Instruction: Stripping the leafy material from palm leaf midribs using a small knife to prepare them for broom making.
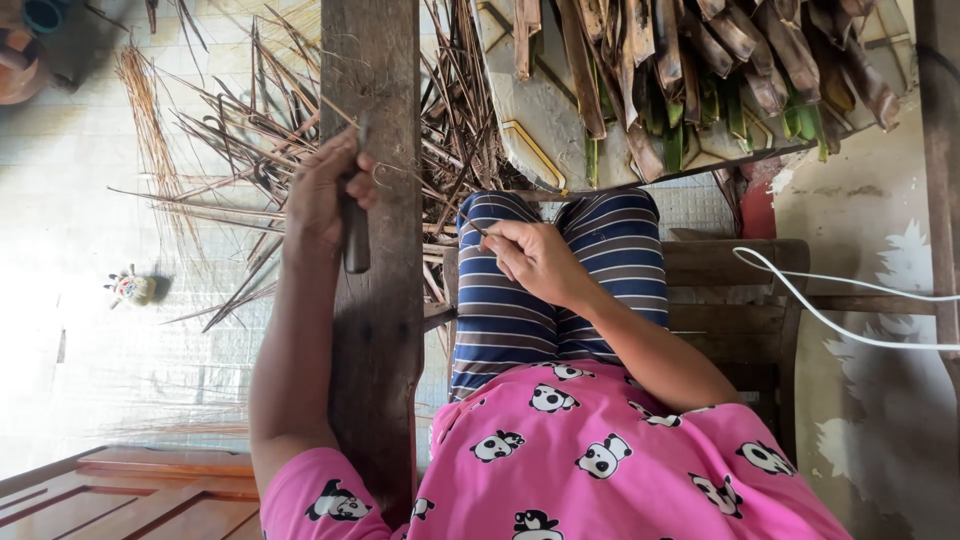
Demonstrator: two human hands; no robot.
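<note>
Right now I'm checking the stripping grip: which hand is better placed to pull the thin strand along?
Probably the right hand: it pinches the thin strand above the striped lap. The left hand grips the knife against the wooden plank.

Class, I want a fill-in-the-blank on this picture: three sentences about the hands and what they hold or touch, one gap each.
1. The left hand grips a dark tool handle against the upright wooden ____.
2. The right hand pinches a thin ____ above the lap.
3. The striped shorts are blue and ____.

Missing words: post; strip; white
</note>
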